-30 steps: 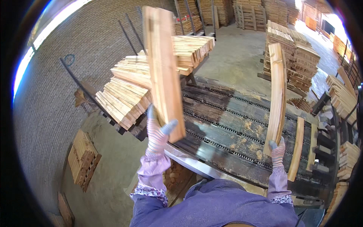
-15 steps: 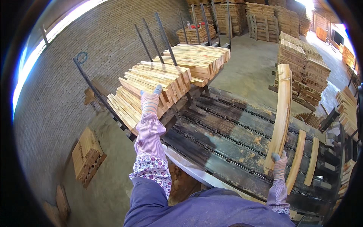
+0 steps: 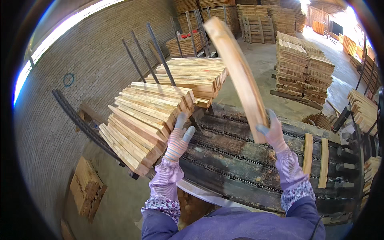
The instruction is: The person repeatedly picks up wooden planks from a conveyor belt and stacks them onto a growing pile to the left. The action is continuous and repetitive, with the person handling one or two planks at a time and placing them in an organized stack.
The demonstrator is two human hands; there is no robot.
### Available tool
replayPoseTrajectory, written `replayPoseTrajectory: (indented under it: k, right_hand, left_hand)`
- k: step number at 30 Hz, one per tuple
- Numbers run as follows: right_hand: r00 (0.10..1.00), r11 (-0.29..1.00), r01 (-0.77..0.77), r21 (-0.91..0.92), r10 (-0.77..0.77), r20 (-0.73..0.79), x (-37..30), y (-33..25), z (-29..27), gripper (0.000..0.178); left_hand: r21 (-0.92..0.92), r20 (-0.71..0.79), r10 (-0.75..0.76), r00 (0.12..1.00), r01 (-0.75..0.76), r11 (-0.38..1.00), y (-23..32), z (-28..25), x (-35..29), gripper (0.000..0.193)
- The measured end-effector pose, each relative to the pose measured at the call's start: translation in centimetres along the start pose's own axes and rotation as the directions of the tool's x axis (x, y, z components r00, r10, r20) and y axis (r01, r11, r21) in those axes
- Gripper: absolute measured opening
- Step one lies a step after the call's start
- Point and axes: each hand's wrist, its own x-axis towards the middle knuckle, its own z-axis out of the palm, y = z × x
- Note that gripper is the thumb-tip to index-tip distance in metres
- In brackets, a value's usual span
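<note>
A long wooden board (image 3: 240, 76) is raised at a slant over the conveyor, its near end gripped by my gloved right hand (image 3: 273, 131). The board's far end is tilted up toward the stacked wood. My left hand (image 3: 179, 140), in a striped glove with grey fingertips, is open beside the near ends of a row of wooden boards (image 3: 148, 108). Its thumb and fingers are spread; whether they touch the ends, I cannot tell. A second row of boards (image 3: 196, 74) lies behind the first, between upright metal rods (image 3: 161, 54).
Dark chain conveyor (image 3: 228, 160) runs across below my hands, bearing two short wooden strips (image 3: 307, 154) at the right. Stacked lumber (image 3: 298, 66) stands beyond it, with a wicker basket (image 3: 319, 119) nearby. Another wood bundle (image 3: 87, 184) lies on the floor at left.
My right hand has lifted the board off the conveyor and carried it left. My left hand has come back from atop the row to its near ends. The whole view has shifted somewhat.
</note>
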Motion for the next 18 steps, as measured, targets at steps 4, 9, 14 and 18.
replayPoseTrajectory:
  k: [4, 9, 14, 18]
  right_hand:
    - [0.98, 0.984, 0.17, 0.056, -0.175, 0.093, 8.9, -3.0, 3.8, 0.087]
    - [0.928, 0.947, 0.295, -0.128, -0.252, 0.273, 20.4, -8.3, 9.0, 0.083]
    - [0.899, 0.914, 0.338, -0.226, -0.242, 0.365, 28.2, -12.3, 13.9, 0.079]
    - [0.88, 0.893, 0.404, -0.199, -0.321, 0.35, 30.6, -12.2, 13.1, 0.078]
  left_hand:
    - [-0.183, 0.071, 0.001, 0.998, 0.012, 0.983, 2.0, 1.8, -0.6, 0.077]
    - [-0.293, 0.305, -0.145, 0.941, 0.238, 0.926, 0.7, 5.8, -2.0, 0.064]
    - [0.271, -0.079, 0.213, 0.974, -0.184, 0.945, -3.6, 10.8, 10.9, 0.071]
    - [0.454, -0.444, 0.336, 0.831, -0.115, 0.884, -5.5, 12.5, 19.0, 0.078]
